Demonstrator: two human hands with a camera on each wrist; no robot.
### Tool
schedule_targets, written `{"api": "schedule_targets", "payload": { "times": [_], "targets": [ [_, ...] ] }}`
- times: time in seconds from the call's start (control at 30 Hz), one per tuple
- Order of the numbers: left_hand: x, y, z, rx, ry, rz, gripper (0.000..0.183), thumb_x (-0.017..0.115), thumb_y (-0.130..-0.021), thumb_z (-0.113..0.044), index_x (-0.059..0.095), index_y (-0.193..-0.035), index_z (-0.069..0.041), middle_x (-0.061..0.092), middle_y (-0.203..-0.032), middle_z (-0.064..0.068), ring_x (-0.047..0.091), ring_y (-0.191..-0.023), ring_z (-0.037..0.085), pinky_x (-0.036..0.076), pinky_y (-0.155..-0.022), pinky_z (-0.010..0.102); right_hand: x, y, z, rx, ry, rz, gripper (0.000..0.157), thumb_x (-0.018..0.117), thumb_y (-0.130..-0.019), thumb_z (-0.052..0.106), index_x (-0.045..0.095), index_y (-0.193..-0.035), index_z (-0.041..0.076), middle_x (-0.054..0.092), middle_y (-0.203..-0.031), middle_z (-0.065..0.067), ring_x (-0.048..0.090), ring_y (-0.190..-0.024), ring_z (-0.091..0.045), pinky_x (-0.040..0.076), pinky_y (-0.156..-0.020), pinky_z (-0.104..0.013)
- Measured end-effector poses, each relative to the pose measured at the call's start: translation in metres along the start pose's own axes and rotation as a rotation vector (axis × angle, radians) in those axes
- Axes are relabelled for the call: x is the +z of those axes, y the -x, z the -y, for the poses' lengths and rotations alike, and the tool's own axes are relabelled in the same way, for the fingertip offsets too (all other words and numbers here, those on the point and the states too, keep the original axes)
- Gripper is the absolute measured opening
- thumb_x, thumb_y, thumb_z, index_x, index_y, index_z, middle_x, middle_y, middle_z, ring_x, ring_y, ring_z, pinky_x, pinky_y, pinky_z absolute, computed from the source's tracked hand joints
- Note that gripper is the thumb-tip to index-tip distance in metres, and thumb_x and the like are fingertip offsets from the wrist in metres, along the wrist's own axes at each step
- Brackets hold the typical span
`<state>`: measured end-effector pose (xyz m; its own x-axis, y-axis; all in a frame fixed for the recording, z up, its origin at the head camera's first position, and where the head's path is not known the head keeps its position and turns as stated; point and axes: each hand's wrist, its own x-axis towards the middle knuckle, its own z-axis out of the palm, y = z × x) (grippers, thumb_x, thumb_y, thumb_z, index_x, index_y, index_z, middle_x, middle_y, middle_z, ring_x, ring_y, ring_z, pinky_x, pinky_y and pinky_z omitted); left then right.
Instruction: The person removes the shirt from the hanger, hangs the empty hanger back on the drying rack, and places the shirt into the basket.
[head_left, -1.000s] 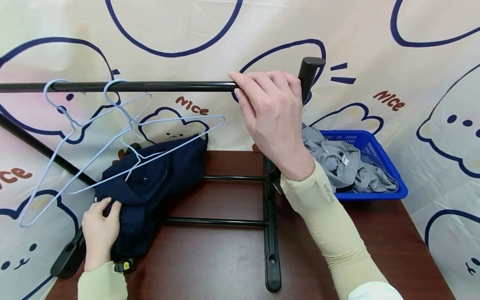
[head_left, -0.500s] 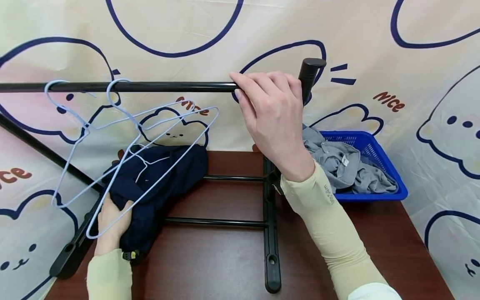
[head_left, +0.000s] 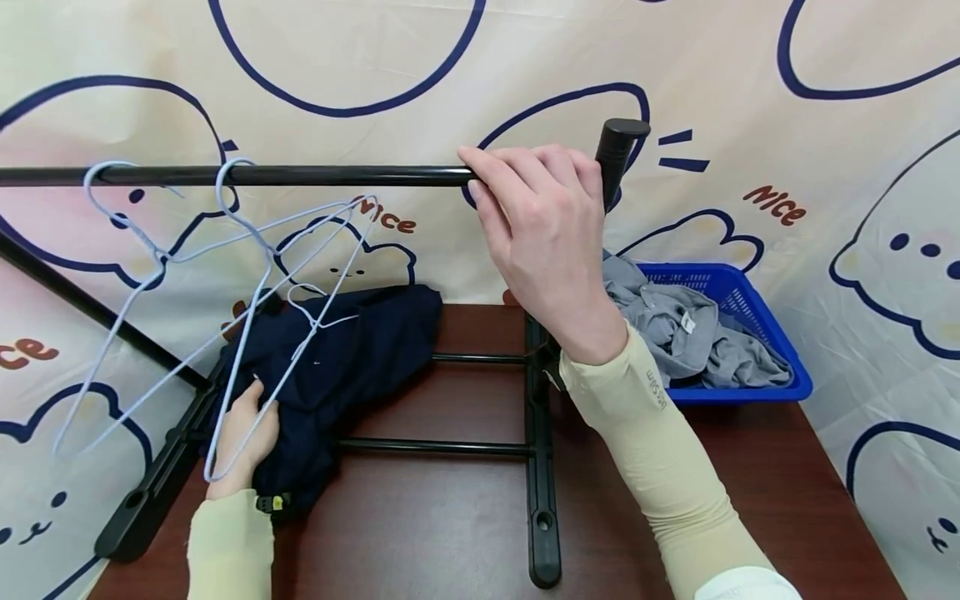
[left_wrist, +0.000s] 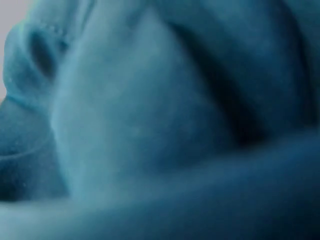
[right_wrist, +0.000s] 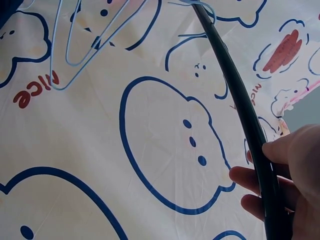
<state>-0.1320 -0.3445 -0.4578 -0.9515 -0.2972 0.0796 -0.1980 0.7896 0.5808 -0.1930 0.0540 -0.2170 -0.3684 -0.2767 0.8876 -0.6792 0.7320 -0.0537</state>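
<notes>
My left hand (head_left: 262,442) grips the left side of a bunched navy garment (head_left: 360,358), thumb on top and the other fingers hidden beneath the cloth. Out of the garment's upper part pokes the pale hook of a wire hanger (head_left: 313,322). Blurred blue cloth (left_wrist: 140,125) fills the left wrist view. Two light blue wire hangers, a front one (head_left: 267,252) and a rear one (head_left: 161,256), hang from the black rail (head_left: 360,175); the front one overlaps my left hand. My right hand (head_left: 543,225) holds the rail near its right end, fingers and thumb around it.
The black rack's right foot (head_left: 543,517) and left foot (head_left: 142,508) stand on the brown table (head_left: 420,517), joined by low crossbars (head_left: 435,447). A blue basket (head_left: 798,379) with grey clothes (head_left: 675,325) sits at the right. A cartoon-printed cloth hangs behind.
My left hand and the navy garment have shifted rightward, beneath the front hanger. Both hanging hangers have swung and turned. My right hand stays on the rail.
</notes>
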Motion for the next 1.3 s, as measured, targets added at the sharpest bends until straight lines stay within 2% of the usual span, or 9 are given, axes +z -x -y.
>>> {"api": "schedule_targets", "payload": {
  "times": [0.1, 0.33, 0.4, 0.47, 0.63, 0.77, 0.87, 1.0, 1.3],
  "targets": [
    [0.000, 0.000, -0.003, 0.054, 0.013, 0.002, 0.019, 0.041, -0.101, -0.009, 0.053, -0.107, 0.004, 0.055, -0.119, 0.038, 0.053, -0.103, 0.059, 0.041, -0.082, 0.062, 0.001, 0.000, -0.001, -0.016, 0.000, -0.019, 0.035, 0.048, -0.109, 0.027, 0.072, -0.130, 0.013, 0.072, -0.116, -0.005, 0.057, -0.105, -0.026, 0.032, -0.101, -0.042],
    [-0.004, 0.002, -0.007, 0.083, 0.032, 0.112, 0.040, 0.038, -0.105, -0.016, 0.055, -0.136, 0.004, 0.050, -0.138, 0.034, 0.050, -0.120, 0.051, 0.042, -0.095, 0.058, 0.001, -0.001, 0.000, -0.023, -0.009, -0.024, 0.035, 0.049, -0.109, 0.028, 0.072, -0.130, 0.013, 0.072, -0.116, -0.005, 0.057, -0.105, -0.026, 0.032, -0.101, -0.042],
    [-0.006, 0.005, -0.009, 0.110, 0.058, 0.130, 0.040, 0.039, -0.106, -0.016, 0.058, -0.136, 0.001, 0.056, -0.134, 0.029, 0.054, -0.115, 0.042, 0.044, -0.091, 0.047, 0.001, -0.001, -0.001, -0.023, -0.014, -0.016, 0.035, 0.049, -0.109, 0.027, 0.071, -0.131, 0.013, 0.072, -0.117, -0.005, 0.057, -0.106, -0.026, 0.032, -0.101, -0.042],
    [-0.007, 0.007, -0.011, 0.152, 0.088, 0.140, 0.029, 0.041, -0.105, -0.014, 0.063, -0.115, 0.002, 0.061, -0.109, 0.027, 0.055, -0.094, 0.033, 0.040, -0.077, 0.035, 0.000, -0.001, -0.001, -0.020, -0.037, -0.002, 0.034, 0.051, -0.108, 0.026, 0.070, -0.133, 0.013, 0.071, -0.122, -0.004, 0.057, -0.111, -0.025, 0.031, -0.103, -0.041],
    [-0.008, 0.015, -0.017, 0.235, 0.135, 0.134, 0.019, 0.047, -0.100, -0.005, 0.063, -0.093, 0.001, 0.058, -0.085, 0.015, 0.050, -0.080, 0.023, 0.035, -0.067, 0.023, -0.003, 0.004, -0.002, -0.077, -0.199, -0.056, 0.034, 0.063, -0.102, 0.015, 0.067, -0.135, 0.005, 0.064, -0.136, -0.010, 0.050, -0.132, -0.024, 0.026, -0.112, -0.041],
    [-0.009, 0.020, -0.017, 0.278, 0.188, 0.142, 0.031, 0.049, -0.099, -0.003, 0.065, -0.118, 0.015, 0.066, -0.108, 0.031, 0.058, -0.102, 0.035, 0.033, -0.081, 0.008, -0.007, 0.016, 0.003, -0.145, -0.385, -0.151, 0.033, 0.069, -0.095, 0.004, 0.068, -0.127, -0.003, 0.063, -0.134, -0.018, 0.050, -0.134, -0.028, 0.032, -0.112, -0.045],
    [-0.012, 0.025, -0.019, 0.294, 0.206, 0.158, 0.035, 0.049, -0.100, -0.005, 0.061, -0.123, 0.019, 0.065, -0.115, 0.033, 0.060, -0.106, 0.030, 0.030, -0.084, 0.004, -0.011, 0.028, 0.005, -0.154, -0.488, -0.146, 0.033, 0.072, -0.092, 0.001, 0.068, -0.125, -0.006, 0.063, -0.133, -0.020, 0.053, -0.130, -0.031, 0.038, -0.109, -0.046],
    [-0.017, 0.028, -0.027, 0.278, 0.210, 0.196, 0.031, 0.050, -0.101, -0.006, 0.068, -0.121, 0.009, 0.069, -0.109, 0.020, 0.056, -0.095, 0.008, 0.037, -0.082, 0.011, -0.014, 0.054, 0.001, -0.105, -0.541, -0.013, 0.040, 0.074, -0.091, 0.004, 0.066, -0.129, -0.005, 0.061, -0.137, -0.017, 0.055, -0.128, -0.030, 0.042, -0.106, -0.044],
    [-0.015, 0.032, -0.043, 0.385, 0.295, 0.257, 0.025, 0.051, -0.101, 0.001, 0.070, -0.087, -0.008, 0.054, -0.073, -0.007, 0.050, -0.073, 0.007, 0.038, -0.065, 0.022, -0.016, 0.131, -0.016, 0.117, -0.499, 0.603, 0.058, 0.068, -0.100, 0.037, 0.051, -0.151, 0.014, 0.048, -0.152, -0.001, 0.046, -0.137, -0.018, 0.040, -0.109, -0.044]
  ]
}}
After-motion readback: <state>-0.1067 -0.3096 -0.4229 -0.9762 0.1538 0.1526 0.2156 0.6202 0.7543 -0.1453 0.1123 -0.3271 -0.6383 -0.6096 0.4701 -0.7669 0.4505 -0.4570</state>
